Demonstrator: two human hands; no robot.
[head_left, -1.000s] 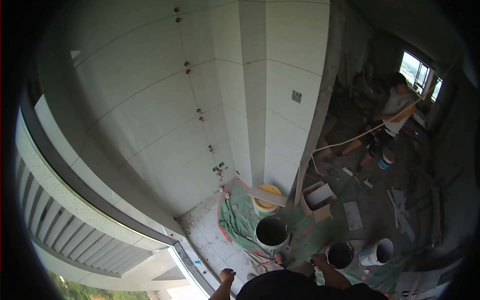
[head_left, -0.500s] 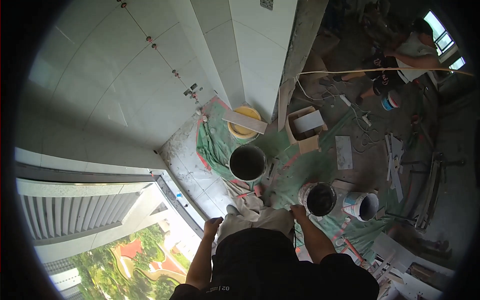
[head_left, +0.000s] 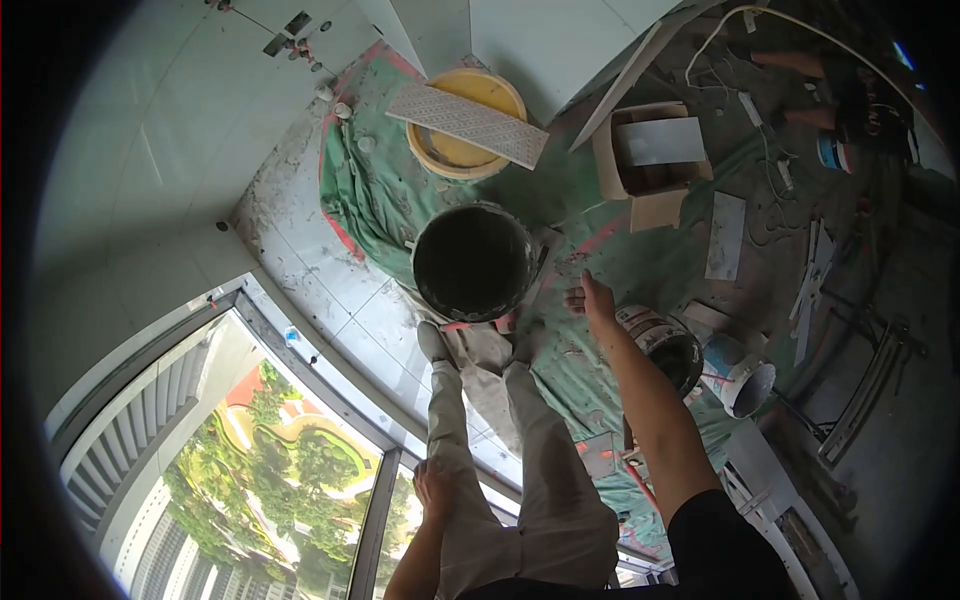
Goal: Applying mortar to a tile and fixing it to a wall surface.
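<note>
My right hand [head_left: 590, 299] reaches forward over the green sheet [head_left: 572, 345], thumb apart and fingers loosely bent, with nothing visible in it. Nearest to it are the large black bucket [head_left: 425, 262] on its left, dark inside, and a smaller bucket [head_left: 645, 325] of dark contents, partly behind my forearm. My left hand [head_left: 433, 489] lies against my left trouser leg, fingers stretched out and holding nothing. Beyond the black bucket stands a yellow tub [head_left: 428, 148] with a patterned tile strip [head_left: 470, 124] laid across its rim.
An open cardboard box [head_left: 655, 205] holds a pale panel. A white bucket [head_left: 722, 365] stands to the right, near a tile piece [head_left: 726, 236] and pale strips [head_left: 812, 280]. A window [head_left: 372, 430] lies at left. Cables and another person's legs [head_left: 800, 90] show at far right.
My view has tilted down and my legs have come into sight. The right hand has moved from beside my hip out toward the buckets; the left now rests against my leg.
</note>
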